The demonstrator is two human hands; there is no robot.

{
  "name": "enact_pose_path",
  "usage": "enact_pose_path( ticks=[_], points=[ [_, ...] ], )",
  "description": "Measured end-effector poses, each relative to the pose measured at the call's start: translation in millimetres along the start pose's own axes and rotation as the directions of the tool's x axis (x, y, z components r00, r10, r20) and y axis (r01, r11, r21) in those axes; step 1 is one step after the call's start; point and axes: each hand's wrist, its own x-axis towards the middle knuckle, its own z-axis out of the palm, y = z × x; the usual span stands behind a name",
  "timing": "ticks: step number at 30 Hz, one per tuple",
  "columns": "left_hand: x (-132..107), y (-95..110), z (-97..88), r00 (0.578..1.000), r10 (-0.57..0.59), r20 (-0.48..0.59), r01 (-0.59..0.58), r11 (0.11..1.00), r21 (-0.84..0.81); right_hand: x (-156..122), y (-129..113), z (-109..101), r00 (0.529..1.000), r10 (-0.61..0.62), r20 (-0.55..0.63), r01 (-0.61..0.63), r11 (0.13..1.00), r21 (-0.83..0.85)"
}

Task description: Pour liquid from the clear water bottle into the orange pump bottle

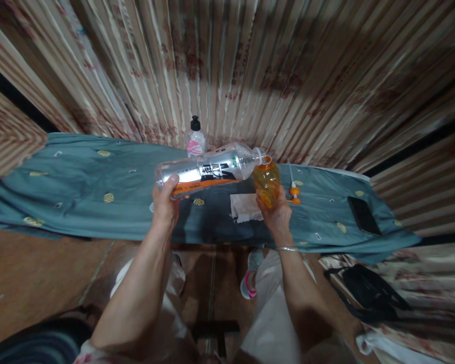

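Observation:
My left hand [167, 202] is wrapped round the base end of a clear plastic drink bottle [216, 172] with a silver and orange label. The bottle lies nearly level, its uncapped neck pointing right. That neck meets the mouth of a small orange translucent bottle [266, 179], which my right hand [276, 211] grips from below, upright and slightly tilted. Whether liquid is flowing between them I cannot tell. Just right of my right hand lies an orange pump top with a pale tube [294, 191]. A whitish cloth [245, 207] rests on the table under the bottles.
Behind the drink bottle stands a clear bottle with a black cap and pink label [195, 137]. A black phone [364, 216] lies on the right of the green tablecloth [79, 177]. Pleated curtains [227, 65] hang behind. A black bag [371, 290] sits at lower right.

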Motion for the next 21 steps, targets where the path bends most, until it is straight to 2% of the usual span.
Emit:
enact_pose_path(
  ticks=[4,14,21],
  points=[
    [-0.3,0.8,1.0,1.000,-0.016,-0.018,0.016,1.000,-0.005,0.1,0.4,0.2,1.000,-0.002,0.007,0.002,1.000,0.005],
    [-0.8,0.1,0.1,1.000,0.012,0.020,-0.012,1.000,-0.012,0.3,0.3,-1.5,0.999,0.025,0.045,-0.026,0.999,0.023],
    [-1.3,0.6,-0.6,1.000,0.005,0.029,-0.005,1.000,-0.006,0.2,-2.3,-2.9,0.999,0.009,0.031,-0.010,1.000,0.018]
  ],
)
